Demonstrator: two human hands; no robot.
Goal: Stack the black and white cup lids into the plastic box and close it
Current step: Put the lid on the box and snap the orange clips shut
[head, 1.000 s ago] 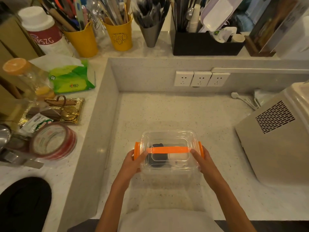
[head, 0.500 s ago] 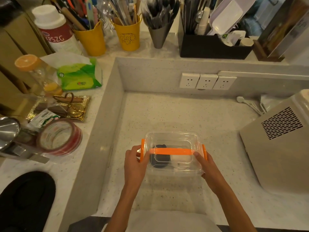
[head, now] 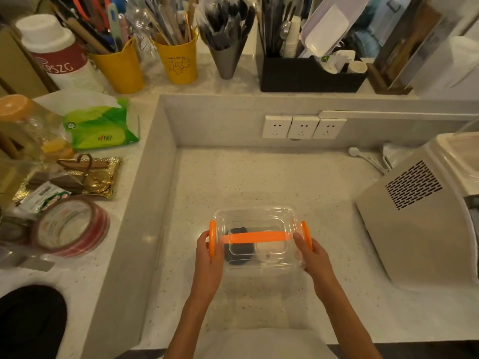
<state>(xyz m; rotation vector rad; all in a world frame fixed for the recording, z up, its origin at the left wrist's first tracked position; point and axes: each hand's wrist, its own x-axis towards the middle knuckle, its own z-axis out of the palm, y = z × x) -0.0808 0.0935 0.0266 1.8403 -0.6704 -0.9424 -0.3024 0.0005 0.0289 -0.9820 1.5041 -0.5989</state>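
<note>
A clear plastic box [head: 256, 216] with its clear lid on stands on the lower counter in front of me. An orange handle [head: 255, 237] crosses its top, with orange clips at both ends. Through the lid I see a stack of black cup lids [head: 237, 251] on the left and white cup lids [head: 269, 251] on the right. My left hand [head: 208, 257] grips the box's left end at the orange clip. My right hand [head: 312, 257] grips the right end beside the other clip.
A beige appliance [head: 420, 221] with a vent stands close on the right. Wall sockets [head: 302, 126] sit behind the box. On the raised ledge at left lie a tape roll [head: 70, 226], a tissue pack [head: 101, 125] and a gold tray [head: 70, 177]; utensil cups line the back.
Both hands have stayed on the box's ends, and my left fingers have shifted over the orange clip. The box has hardly moved; the camera has tilted slightly.
</note>
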